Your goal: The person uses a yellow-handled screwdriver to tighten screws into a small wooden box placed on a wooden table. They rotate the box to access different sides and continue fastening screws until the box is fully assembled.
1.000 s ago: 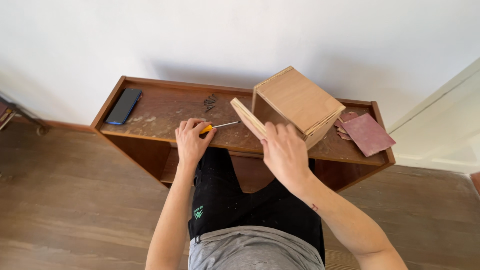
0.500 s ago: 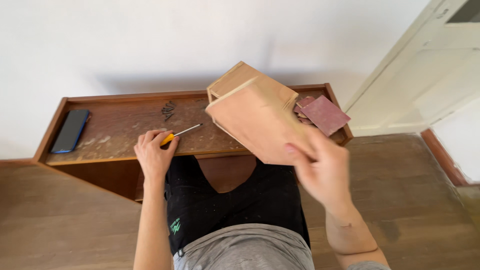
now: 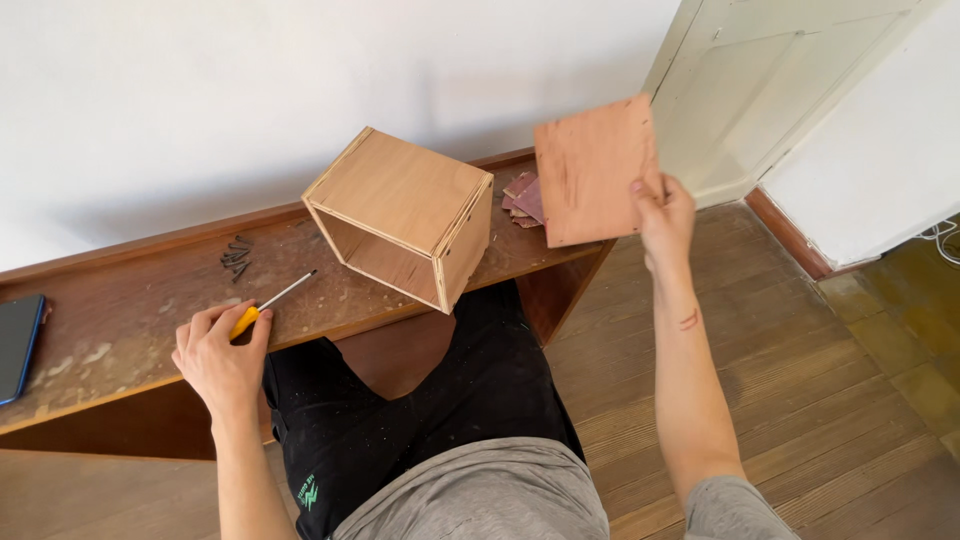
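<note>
Flat reddish-brown wooden panel [image 3: 595, 170], roughly square, held upright in the air beside the bench's right end. Yellow-handled screwdriver [image 3: 268, 306] lying on the dusty benchtop, metal shaft pointing away toward the wall.

One screen in sight: a dark phone [image 3: 18, 345] lies flat at the far left end of the table [image 3: 130, 330], partly cut off by the picture's edge. It's a slim rectangle with a black, unlit face and a thin blue rim along its side. No packages, labels or signs show on the table.
</note>
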